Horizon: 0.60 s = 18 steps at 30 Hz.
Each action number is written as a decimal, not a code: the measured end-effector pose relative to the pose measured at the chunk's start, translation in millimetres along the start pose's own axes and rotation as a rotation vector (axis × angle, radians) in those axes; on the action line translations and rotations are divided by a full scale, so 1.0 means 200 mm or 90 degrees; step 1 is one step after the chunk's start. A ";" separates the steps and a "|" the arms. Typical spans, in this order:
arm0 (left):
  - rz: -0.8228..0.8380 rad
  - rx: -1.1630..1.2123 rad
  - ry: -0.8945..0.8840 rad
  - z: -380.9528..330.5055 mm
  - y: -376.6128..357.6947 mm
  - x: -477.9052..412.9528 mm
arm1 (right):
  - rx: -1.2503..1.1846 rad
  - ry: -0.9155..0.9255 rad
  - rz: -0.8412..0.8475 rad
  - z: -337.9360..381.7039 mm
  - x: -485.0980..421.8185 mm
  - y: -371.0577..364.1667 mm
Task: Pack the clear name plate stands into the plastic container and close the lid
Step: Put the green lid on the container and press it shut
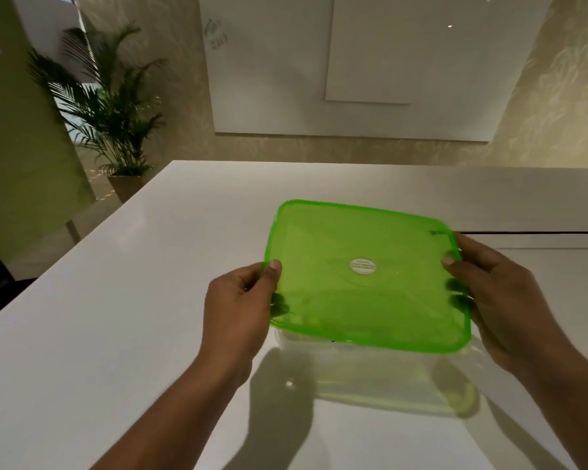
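A see-through green lid [364, 300], square with rounded corners and a small oval sticker at its middle, is tilted over the clear plastic container [387, 381], which stands toward the right side of the white tabletop [133, 300], its contents too blurred to tell.

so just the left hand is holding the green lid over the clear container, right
Not quite: both hands hold it. The left hand grips the left edge of the green lid and the right hand grips its right edge, over the clear container. The head view shows this.
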<state>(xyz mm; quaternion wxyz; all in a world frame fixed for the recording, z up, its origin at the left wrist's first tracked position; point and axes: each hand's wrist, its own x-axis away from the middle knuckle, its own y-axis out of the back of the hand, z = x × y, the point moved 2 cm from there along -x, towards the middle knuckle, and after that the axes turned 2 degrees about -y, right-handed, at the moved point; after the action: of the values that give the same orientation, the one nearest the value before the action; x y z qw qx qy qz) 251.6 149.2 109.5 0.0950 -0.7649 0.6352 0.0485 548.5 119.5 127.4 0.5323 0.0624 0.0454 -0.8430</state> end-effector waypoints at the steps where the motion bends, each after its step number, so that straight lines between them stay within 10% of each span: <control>1: 0.023 -0.072 -0.022 0.01 0.01 0.00 | 0.047 0.003 -0.006 -0.03 -0.01 0.01; 18: 0.049 -0.422 -0.098 0.09 -0.02 -0.02 | 0.188 -0.010 -0.014 -0.15 -0.21 -0.01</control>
<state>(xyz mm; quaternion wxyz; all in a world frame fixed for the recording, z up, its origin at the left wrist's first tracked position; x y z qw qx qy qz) 256.1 157.2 92.4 -0.1131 -0.7236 0.6043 0.3139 565.6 162.7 105.2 0.5086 0.1333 -0.0827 -0.8466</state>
